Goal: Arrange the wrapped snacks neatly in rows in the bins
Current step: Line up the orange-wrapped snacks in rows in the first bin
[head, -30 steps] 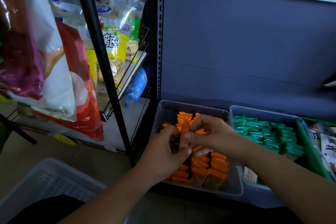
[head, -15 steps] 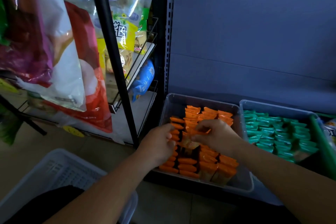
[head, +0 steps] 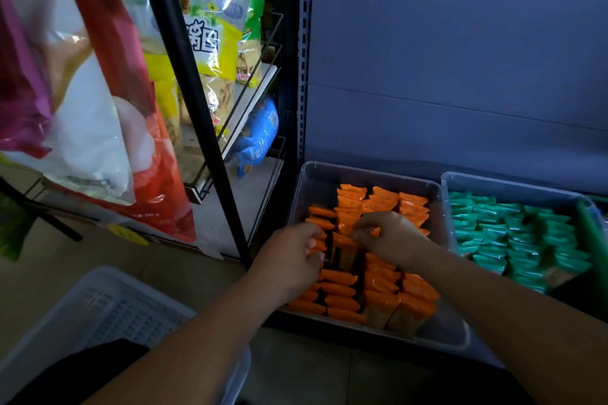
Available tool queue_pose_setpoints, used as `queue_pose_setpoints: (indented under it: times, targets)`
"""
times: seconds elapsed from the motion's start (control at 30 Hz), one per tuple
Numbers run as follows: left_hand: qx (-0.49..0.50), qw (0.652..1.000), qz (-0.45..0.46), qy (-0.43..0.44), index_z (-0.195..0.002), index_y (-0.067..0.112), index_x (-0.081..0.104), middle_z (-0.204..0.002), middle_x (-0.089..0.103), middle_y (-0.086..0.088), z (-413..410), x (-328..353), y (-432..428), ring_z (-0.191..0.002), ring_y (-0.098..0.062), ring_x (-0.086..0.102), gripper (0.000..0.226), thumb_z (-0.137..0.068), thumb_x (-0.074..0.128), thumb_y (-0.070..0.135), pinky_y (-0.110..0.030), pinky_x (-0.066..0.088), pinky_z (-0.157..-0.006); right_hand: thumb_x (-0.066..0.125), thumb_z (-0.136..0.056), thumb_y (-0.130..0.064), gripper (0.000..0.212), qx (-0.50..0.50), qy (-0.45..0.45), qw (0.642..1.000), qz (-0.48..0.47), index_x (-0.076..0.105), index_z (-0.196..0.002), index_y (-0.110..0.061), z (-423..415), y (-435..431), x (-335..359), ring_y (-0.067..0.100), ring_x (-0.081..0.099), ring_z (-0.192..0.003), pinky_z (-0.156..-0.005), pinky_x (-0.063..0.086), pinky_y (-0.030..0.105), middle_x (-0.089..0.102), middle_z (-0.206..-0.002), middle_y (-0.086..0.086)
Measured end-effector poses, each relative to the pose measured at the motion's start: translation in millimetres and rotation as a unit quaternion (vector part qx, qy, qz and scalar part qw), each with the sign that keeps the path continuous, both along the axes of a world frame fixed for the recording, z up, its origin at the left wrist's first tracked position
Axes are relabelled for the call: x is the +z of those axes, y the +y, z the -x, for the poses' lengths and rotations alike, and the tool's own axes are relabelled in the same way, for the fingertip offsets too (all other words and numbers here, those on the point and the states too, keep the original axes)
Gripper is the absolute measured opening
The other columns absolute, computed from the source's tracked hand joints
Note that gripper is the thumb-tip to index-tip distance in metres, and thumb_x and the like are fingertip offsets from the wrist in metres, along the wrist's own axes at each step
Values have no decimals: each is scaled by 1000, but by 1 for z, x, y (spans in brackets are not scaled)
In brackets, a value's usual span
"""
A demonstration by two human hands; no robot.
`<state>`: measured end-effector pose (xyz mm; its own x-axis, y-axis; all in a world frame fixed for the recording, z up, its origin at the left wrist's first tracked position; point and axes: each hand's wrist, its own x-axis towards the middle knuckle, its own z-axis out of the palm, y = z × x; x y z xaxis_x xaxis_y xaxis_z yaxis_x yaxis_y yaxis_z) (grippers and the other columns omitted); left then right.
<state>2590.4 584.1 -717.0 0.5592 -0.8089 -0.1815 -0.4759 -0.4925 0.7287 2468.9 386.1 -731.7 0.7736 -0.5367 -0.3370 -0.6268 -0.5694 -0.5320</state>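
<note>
A clear plastic bin on the low shelf holds rows of orange wrapped snacks. Both of my hands are over the middle of this bin. My left hand has its fingers curled against the orange snacks of the left row. My right hand pinches one orange snack near the middle row with thumb and fingertips. A second clear bin to the right holds rows of green wrapped snacks.
A black wire rack with large hanging snack bags stands at the left. A white plastic basket sits on the floor at the lower left. The grey shelf back panel rises behind the bins.
Both hands have dropped from above the bin down onto the orange snacks. The upright snack held between them a second ago now sits low among the rows.
</note>
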Motion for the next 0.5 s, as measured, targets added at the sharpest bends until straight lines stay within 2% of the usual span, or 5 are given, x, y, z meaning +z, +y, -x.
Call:
queue_pose_setpoints:
  times: [0.07,0.2,0.33,0.4,0.5]
  targets:
    - [-1,1000,3,2,-135,27,62,-115,61,9,-1,1,1,-104,-7,60,38,-98,65,20,-23,49,-91,65,-98,-33,18,12,20,1000,2,70,-115,-31,1,-3,-9,14,66,-102,-84,58,33,68,-113,-7]
    - [-8,1000,4,-3,-134,25,63,-118,64,7,-3,-1,2,-106,-9,61,37,-97,66,20,-29,53,-95,71,-95,-30,27,19,38,999,-12,68,-122,-25,-5,-2,-19,8,61,-96,-70,48,17,62,-112,-9]
    - [-10,1000,-3,-6,-134,24,63,-119,65,7,-3,-1,2,-108,-9,62,37,-97,67,20,-30,53,-96,76,-90,-38,31,43,75,996,11,70,-120,-31,-17,5,-26,8,63,-99,-82,57,27,65,-112,-9]
    - [-11,1000,-5,-4,-131,26,64,-117,65,9,-3,1,2,-106,-8,62,35,-97,67,20,-32,54,-96,74,-91,-41,29,59,100,992,58,69,-119,-35,-20,10,-25,10,63,-100,-82,59,31,65,-114,-10]
    - [-5,1000,-4,0,-129,26,65,-117,65,9,-3,3,1,-103,-7,63,33,-96,67,20,-32,55,-94,74,-90,-39,24,51,79,994,52,71,-114,-35,-19,8,-19,9,64,-100,-83,60,33,65,-115,-11]
